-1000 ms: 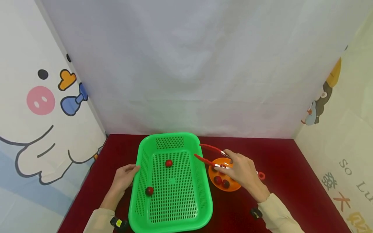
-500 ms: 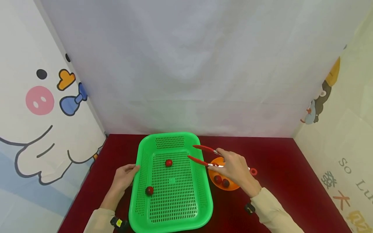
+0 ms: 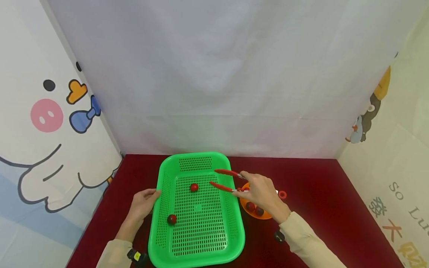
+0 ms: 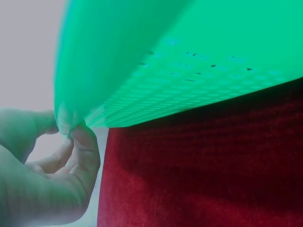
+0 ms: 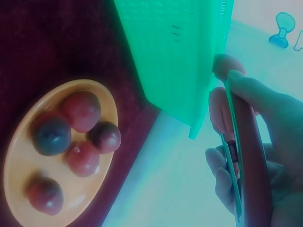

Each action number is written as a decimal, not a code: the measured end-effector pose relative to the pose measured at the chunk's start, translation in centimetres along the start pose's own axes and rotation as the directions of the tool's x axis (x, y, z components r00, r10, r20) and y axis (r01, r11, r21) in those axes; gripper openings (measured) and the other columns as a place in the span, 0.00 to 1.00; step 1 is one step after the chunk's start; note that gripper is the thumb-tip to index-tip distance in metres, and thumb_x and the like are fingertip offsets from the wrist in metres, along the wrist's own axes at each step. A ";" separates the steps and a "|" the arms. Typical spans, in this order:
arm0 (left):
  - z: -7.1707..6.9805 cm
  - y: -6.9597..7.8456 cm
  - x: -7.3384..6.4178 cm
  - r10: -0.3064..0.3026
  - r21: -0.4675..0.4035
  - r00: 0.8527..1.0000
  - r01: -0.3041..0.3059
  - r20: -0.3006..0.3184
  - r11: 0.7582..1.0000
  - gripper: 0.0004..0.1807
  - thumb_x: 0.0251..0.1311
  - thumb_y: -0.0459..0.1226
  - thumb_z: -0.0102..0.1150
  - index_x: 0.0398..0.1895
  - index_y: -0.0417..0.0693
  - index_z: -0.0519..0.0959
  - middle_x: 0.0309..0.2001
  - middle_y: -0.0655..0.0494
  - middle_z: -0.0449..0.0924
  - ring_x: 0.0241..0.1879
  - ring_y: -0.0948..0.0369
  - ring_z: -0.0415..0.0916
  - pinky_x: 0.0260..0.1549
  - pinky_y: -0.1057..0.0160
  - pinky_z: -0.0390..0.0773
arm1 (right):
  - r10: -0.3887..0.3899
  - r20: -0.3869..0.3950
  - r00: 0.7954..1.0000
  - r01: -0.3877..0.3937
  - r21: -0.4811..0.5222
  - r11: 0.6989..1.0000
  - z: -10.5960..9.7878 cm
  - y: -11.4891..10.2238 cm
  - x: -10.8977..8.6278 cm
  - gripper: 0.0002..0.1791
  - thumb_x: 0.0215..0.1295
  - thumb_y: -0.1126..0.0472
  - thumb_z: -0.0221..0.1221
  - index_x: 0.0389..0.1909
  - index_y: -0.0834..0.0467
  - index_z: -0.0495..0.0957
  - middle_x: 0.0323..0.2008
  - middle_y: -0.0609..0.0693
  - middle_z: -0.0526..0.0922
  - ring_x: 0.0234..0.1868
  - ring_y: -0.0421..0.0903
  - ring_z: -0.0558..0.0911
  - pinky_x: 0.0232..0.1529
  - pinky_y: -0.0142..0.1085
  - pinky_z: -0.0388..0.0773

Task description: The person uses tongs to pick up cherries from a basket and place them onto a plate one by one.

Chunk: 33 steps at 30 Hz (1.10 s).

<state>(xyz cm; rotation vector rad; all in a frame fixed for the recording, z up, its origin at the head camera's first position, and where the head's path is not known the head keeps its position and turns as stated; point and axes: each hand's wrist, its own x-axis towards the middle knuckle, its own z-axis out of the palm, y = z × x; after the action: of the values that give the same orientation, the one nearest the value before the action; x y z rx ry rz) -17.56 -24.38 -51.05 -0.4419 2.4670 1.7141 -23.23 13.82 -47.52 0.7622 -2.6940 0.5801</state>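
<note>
My left hand (image 3: 143, 204) pinches the left rim of a green perforated plastic basket (image 3: 155, 238). In the left wrist view, the thumb and fingers (image 4: 87, 142) meet at the rim's edge. My right hand (image 3: 263, 191) grips metal tongs with red tips (image 3: 221, 187). The tongs are spread, with nothing seen between the tips, and reach over the basket's right side. Inside the basket lie a red cherry tomato (image 3: 194, 187) and a darker one (image 3: 172, 219). Beneath my right hand, an orange plate (image 5: 19, 189) holds several small red and dark tomatoes (image 5: 81, 111).
A dark red cloth (image 3: 311, 208) covers the table. White curtain (image 3: 214, 82) hangs behind it. Printed cloth panels with cartoon figures (image 3: 47, 115) stand at both sides. The basket's wall rises between its floor and the orange plate.
My right hand has moved left with the spread tongs, bringing the tips from the basket's right rim to over its inside. The left hand, basket and tomatoes stay where they were.
</note>
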 end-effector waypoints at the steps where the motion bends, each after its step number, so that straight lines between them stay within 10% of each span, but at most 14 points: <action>1: 0.0 0.0 0.0 0.001 -0.001 1.000 -0.001 0.001 1.000 0.29 0.78 0.44 0.52 0.70 0.28 0.69 0.62 0.30 0.75 0.39 0.63 0.82 0.36 0.61 0.83 | 0.003 0.006 1.000 -0.003 0.002 1.000 0.0 -0.1 0.1 0.32 0.46 0.44 0.81 0.46 0.58 0.82 0.26 0.46 0.83 0.18 0.38 0.69 0.18 0.29 0.66; 33: 0.1 -0.1 0.0 0.002 -0.005 1.000 -0.002 0.005 1.000 0.30 0.78 0.44 0.53 0.70 0.28 0.69 0.61 0.30 0.76 0.36 0.64 0.82 0.34 0.62 0.83 | -0.006 0.184 0.983 0.019 -0.066 0.998 2.5 -2.7 3.8 0.29 0.50 0.42 0.79 0.46 0.57 0.85 0.36 0.50 0.89 0.21 0.43 0.78 0.18 0.30 0.68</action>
<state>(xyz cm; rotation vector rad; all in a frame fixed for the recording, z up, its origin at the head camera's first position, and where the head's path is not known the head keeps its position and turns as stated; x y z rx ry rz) -17.58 -24.29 -51.17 -0.4352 2.4608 1.7209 -25.28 8.92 -47.52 0.8519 -2.8571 0.4319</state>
